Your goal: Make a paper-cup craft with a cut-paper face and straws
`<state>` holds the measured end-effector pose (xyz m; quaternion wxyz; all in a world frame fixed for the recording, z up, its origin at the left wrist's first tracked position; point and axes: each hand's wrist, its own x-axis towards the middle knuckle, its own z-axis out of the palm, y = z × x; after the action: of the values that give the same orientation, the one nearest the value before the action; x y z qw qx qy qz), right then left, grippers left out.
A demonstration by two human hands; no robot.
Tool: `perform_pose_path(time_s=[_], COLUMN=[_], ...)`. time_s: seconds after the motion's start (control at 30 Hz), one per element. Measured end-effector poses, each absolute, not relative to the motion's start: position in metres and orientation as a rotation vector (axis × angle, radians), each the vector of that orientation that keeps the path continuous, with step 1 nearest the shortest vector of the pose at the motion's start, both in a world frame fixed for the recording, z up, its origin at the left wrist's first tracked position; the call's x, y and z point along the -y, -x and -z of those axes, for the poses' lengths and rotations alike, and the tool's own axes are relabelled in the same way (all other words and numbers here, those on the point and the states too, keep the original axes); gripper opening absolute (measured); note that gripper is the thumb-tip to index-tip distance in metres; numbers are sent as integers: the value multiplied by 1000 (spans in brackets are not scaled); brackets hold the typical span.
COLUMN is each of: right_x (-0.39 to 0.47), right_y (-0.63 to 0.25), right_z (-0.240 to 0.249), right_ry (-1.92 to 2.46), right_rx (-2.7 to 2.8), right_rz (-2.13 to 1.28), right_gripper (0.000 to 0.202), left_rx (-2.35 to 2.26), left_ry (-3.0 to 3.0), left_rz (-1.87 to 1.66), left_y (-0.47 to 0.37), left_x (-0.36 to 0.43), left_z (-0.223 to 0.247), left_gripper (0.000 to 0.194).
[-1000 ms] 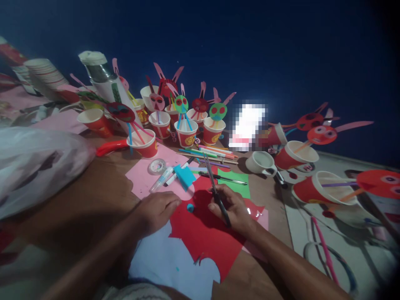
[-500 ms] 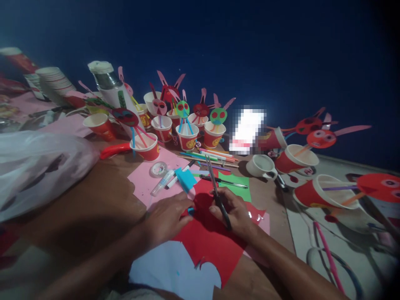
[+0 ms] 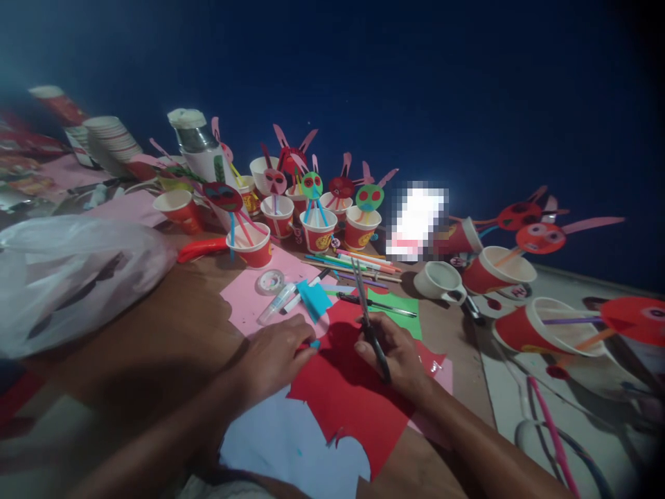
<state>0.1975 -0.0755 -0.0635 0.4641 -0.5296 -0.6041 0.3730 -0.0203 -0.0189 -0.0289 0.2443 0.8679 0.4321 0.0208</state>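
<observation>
Black-handled scissors (image 3: 368, 326) are in my right hand (image 3: 397, 353), their blades pointing up and away over the paper. Between the thumb and fingertips of my left hand (image 3: 278, 353) is a small blue paper piece (image 3: 314, 344). Both hands are above a cut sheet of red paper (image 3: 348, 388). A blue paper strip (image 3: 314, 301) lies just beyond my left hand, on pink paper (image 3: 242, 291). Near it are a clear glue tube (image 3: 276, 303) and a tape roll (image 3: 270, 281). Light blue paper (image 3: 296, 443) is nearest to me.
Red paper cups (image 3: 318, 232) with paper faces on straws stand along the back. A white mug (image 3: 439, 281), markers (image 3: 358, 260) and a black pen (image 3: 379, 305) are beyond my hands. At left lies a white plastic bag (image 3: 77, 277). A lit, pixelated screen (image 3: 418, 222) stands behind.
The whole view has shifted slightly, so things sit a little lower and further right. My left fingers have closed more around the small blue piece. The scissors stay in my right hand.
</observation>
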Motion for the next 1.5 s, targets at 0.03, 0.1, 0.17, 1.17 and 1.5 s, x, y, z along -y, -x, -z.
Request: perform_pose_path(time_s=[0.03, 0.1, 0.17, 1.17, 1.5], right_x=[75, 74, 73, 79, 80], right_y=[-198, -200, -201, -208, -195], right_z=[64, 65, 65, -2, 11], right_ry=[1308, 1318, 1307, 577, 556], right_rx=[1456, 1384, 1305, 843, 764], right_rz=[-911, -905, -927, -1543, -1647], right_gripper=[27, 28, 28, 49, 47], left_rx=[-1195, -1275, -1382, -870, -658], left_ry=[-2342, -2260, -2174, -1304, -951], left_rz=[-114, -232, -321, -429, -417], left_y=[26, 39, 49, -21, -35], left_x=[14, 3, -6, 7, 27], left_z=[28, 25, 20, 9, 16], left_gripper=[15, 19, 21, 26, 32])
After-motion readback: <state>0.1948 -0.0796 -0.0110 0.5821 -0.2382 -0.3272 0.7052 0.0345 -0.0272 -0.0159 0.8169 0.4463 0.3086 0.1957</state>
